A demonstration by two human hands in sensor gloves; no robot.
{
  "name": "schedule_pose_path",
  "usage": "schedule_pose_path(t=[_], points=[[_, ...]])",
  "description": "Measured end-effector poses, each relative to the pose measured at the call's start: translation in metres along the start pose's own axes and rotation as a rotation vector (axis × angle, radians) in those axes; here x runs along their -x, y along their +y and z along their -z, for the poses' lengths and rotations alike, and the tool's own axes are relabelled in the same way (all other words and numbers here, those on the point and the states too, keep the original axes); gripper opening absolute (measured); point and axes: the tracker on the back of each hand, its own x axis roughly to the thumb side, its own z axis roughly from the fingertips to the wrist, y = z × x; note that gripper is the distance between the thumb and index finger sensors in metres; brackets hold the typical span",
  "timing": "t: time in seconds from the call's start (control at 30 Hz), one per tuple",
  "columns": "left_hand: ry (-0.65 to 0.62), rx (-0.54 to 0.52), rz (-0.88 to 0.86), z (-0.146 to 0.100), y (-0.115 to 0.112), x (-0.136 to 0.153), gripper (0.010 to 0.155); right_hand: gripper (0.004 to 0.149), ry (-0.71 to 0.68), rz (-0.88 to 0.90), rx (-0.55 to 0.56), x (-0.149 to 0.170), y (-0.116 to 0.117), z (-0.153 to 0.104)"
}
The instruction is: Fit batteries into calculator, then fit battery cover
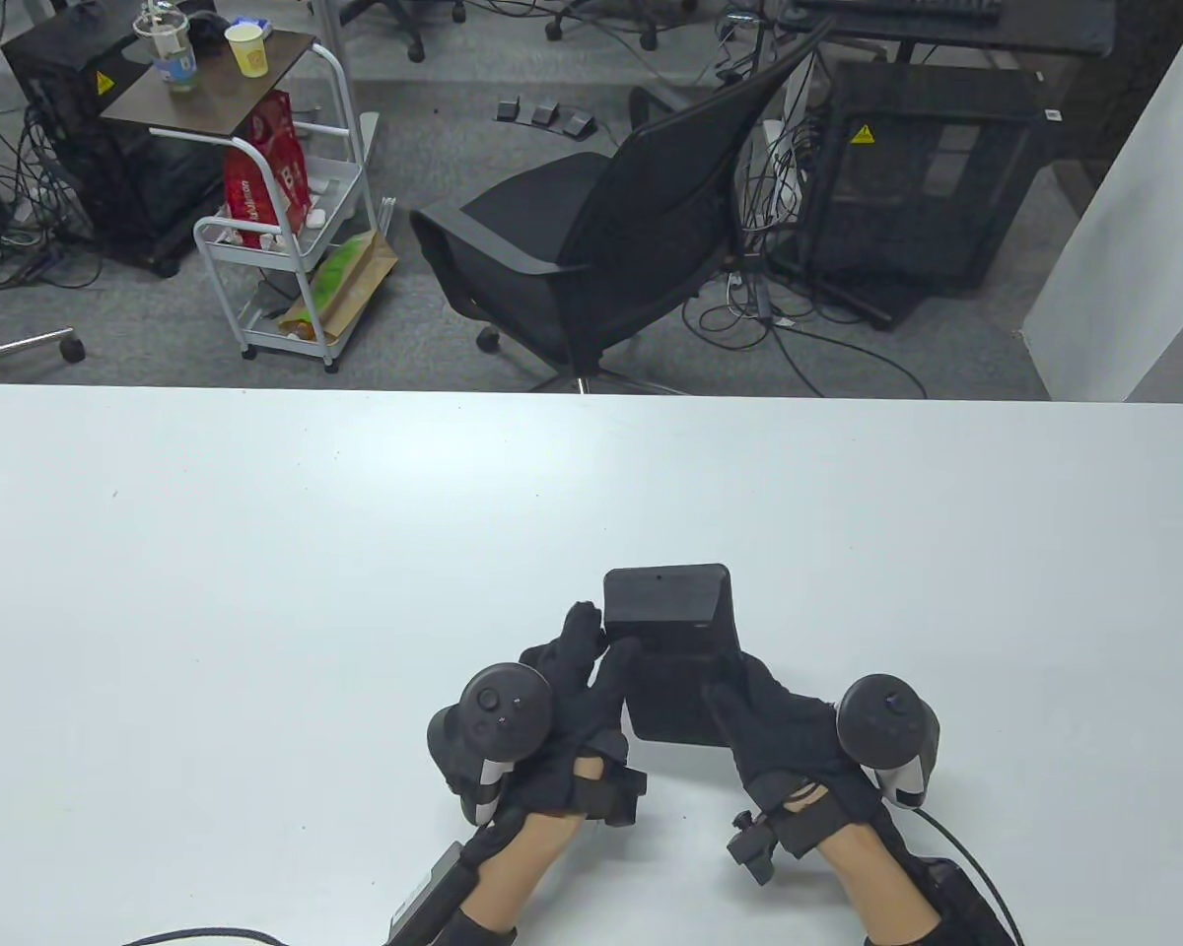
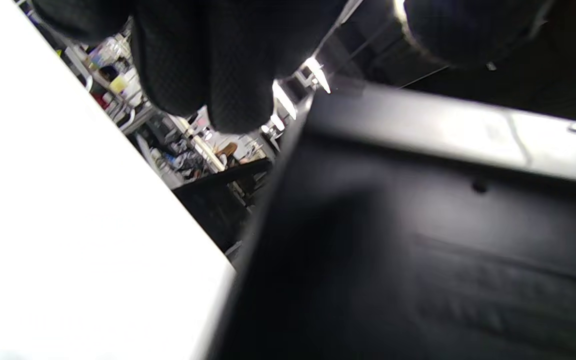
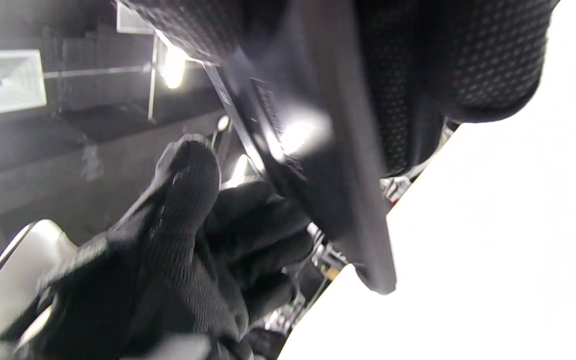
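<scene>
Calculator (image 1: 672,655), back side up, sits between my two gloved hands near my edge of the white table (image 1: 256,591), its raised wedge end pointing away from me. My right hand (image 1: 784,734) grips its right edge, fingers wrapped along the side, and the right wrist view shows those fingers (image 3: 468,65) curled over the dark casing (image 3: 318,165), which is tilted off the table on that side. My left hand (image 1: 577,690) rests at the left edge, thumb laid across the back panel and fingertips touching the corner beyond it; in the left wrist view my fingers (image 2: 208,60) hang just above the smooth black back (image 2: 418,225), where a faint rectangular outline may be the battery cover, though I cannot tell whether it is seated or loose. No batteries are visible in any view, so I cannot say whether they are already in. I judge the body to be light, stiff plastic with a slick matte finish, likely to slide on this smooth table, so it wants holding by both long edges rather than the flat faces. Any thin cover with small clips would, I expect, be the fragile part, best pressed flat with a thumb.
</scene>
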Motion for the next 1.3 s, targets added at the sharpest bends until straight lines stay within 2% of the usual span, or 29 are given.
schedule_pose_path(t=[0.2, 0.4, 0.53, 0.73, 1.07, 1.17, 1.3], points=[[-0.106, 0.084, 0.266, 0.006, -0.002, 0.002, 0.087, 0.057, 0.072, -0.209, 0.161, 0.009, -0.031, 0.0], [-0.094, 0.214, 0.411, 0.01, -0.011, 0.01, 0.091, 0.057, 0.201, -0.532, 0.265, 0.013, -0.052, -0.002], [-0.098, 0.252, 0.544, 0.011, -0.014, 0.011, 0.093, 0.057, 0.264, -0.783, 0.254, 0.018, -0.052, 0.0], [-0.07, 0.296, 0.576, 0.012, -0.015, 0.015, 0.094, 0.056, 0.322, -1.068, 0.229, 0.02, -0.044, 0.003], [-0.045, 0.308, 0.582, 0.013, -0.014, 0.018, 0.094, 0.056, 0.412, -1.187, 0.184, 0.038, -0.036, 0.01], [-0.045, 0.311, 0.588, 0.013, -0.014, 0.018, 0.094, 0.057, 0.427, -1.124, 0.209, 0.04, -0.036, 0.012], [-0.05, 0.309, 0.591, 0.013, -0.014, 0.017, 0.094, 0.06, 0.452, -1.103, 0.167, 0.043, -0.034, 0.015]])
